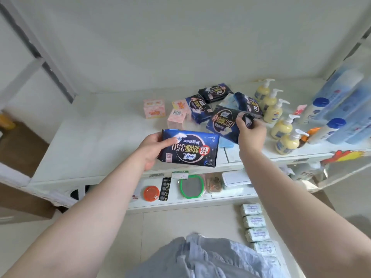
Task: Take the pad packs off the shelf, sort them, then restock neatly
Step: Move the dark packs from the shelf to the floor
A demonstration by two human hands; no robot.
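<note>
Here, each hand [149, 148] grips a pack [188, 148] — shelf [90, 137]

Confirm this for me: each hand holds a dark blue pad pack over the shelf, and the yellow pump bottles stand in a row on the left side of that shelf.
One thing is wrong: the head view shows the yellow pump bottles on the right side of the shelf, not the left. The rest holds: the left hand and right hand each hold a dark blue pad pack.

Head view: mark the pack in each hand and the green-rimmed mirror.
Left-hand pack [190, 148], head view, middle of printed face.
Right-hand pack [223, 122], head view, printed face.
Mirror [191, 185], head view, grey centre.
</note>
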